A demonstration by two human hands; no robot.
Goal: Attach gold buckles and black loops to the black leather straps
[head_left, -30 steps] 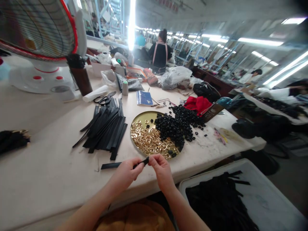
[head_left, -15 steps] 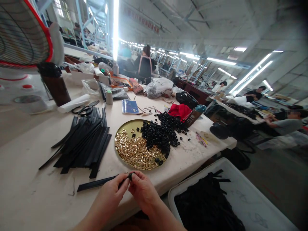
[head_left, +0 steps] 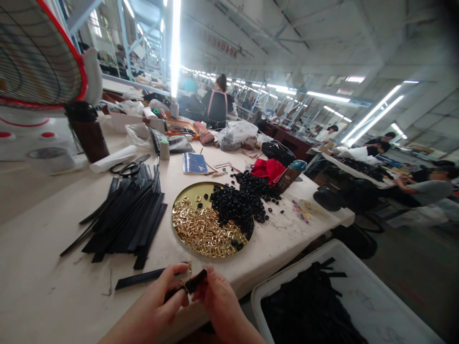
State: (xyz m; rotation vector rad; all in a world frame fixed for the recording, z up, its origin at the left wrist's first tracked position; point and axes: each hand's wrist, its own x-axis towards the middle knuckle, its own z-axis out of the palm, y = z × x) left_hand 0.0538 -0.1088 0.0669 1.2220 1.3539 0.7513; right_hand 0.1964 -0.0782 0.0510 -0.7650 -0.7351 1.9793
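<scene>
- My left hand (head_left: 161, 297) grips a flat black strip (head_left: 197, 281) with a small gold metal buckle (head_left: 184, 286) on it.
- My right hand (head_left: 218, 290) pinches the strip's end.

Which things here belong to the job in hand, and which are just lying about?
Likely in the job:
held black strip
heaped black strips
gold-coloured fittings
small black pieces
round tray

Likely just lying about:
blue booklet
red cloth
fan
dark-lidded bottle
</scene>
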